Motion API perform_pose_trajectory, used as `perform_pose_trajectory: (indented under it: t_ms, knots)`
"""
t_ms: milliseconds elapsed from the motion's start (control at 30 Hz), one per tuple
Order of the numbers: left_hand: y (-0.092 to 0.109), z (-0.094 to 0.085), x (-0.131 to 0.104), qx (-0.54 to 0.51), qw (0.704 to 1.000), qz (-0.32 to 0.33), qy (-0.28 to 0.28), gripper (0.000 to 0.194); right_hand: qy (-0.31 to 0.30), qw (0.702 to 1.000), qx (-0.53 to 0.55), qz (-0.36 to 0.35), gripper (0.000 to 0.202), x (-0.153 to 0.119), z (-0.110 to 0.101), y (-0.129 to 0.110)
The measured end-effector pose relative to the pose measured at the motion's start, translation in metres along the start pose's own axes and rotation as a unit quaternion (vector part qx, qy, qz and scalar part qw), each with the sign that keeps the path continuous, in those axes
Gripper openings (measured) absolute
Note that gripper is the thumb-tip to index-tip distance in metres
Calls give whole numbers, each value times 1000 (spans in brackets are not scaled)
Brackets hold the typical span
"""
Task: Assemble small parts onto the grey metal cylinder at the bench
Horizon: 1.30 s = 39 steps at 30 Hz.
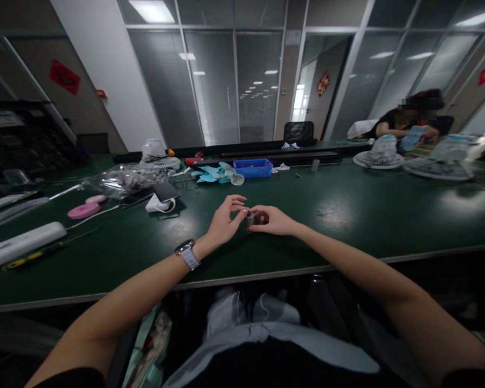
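A small grey metal cylinder (249,221) stands over the green tabletop, in front of me, between my two hands. My right hand (277,221) is closed around it from the right, with thumb and fingers curved about its side. From the left, my left hand (226,222) reaches in with its thumb at the cylinder's upper edge. Its other fingers are spread and bent above, apart from the thumb. A watch (188,254) with a pale strap is on the left wrist. The cylinder's right side is hidden by my right fingers.
Beyond my hands lie a blue tray (254,168), light-blue fan blades (214,173) and another small cylinder (315,165). To the left are a white charger (160,203), a pink disc (83,210), a power strip (24,245) and a screwdriver (34,257). A person (408,121) sits far right, behind fan parts (382,153).
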<state>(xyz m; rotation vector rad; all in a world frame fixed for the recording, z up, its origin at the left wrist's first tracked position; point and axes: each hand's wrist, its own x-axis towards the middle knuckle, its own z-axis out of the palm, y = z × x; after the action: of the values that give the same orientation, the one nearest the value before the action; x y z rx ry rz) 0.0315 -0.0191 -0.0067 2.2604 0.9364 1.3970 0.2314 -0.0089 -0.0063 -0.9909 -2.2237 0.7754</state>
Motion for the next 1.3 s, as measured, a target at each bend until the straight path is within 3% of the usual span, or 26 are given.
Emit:
perform_pose_trajectory:
  t_ms: [133,267,433,633,733,833,1033,1233,1300]
  knots:
    - [3,1,1,12,1000,13,2,19,-3,1000,-2,-11,48,0,0,1]
    - [7,2,5,22,999,20,44,15,-3,1000,-7,-11,50,1,0,1]
    - [-5,-3,6,47,991,-44,120,18,0,1000,-7,-3,52,0,-1,1]
    - [-38,-9,-1,175,981,-82,-16,13,-1,1000,-11,-8,53,0,-1,4]
    - [-42,-7,-5,192,978,-71,-35,23,-1,1000,-11,-9,54,1,0,4]
    - [-42,-5,-6,207,976,-60,-37,32,5,1000,-15,-11,53,1,1,4]
    - [-37,-7,-4,201,975,-63,-70,26,2,1000,-10,-11,53,1,0,3]
    - [-10,-8,2,115,992,-21,43,12,2,1000,-4,-7,52,1,0,3]
    - [-2,-7,2,71,996,-5,53,13,3,1000,-8,-6,52,1,0,3]
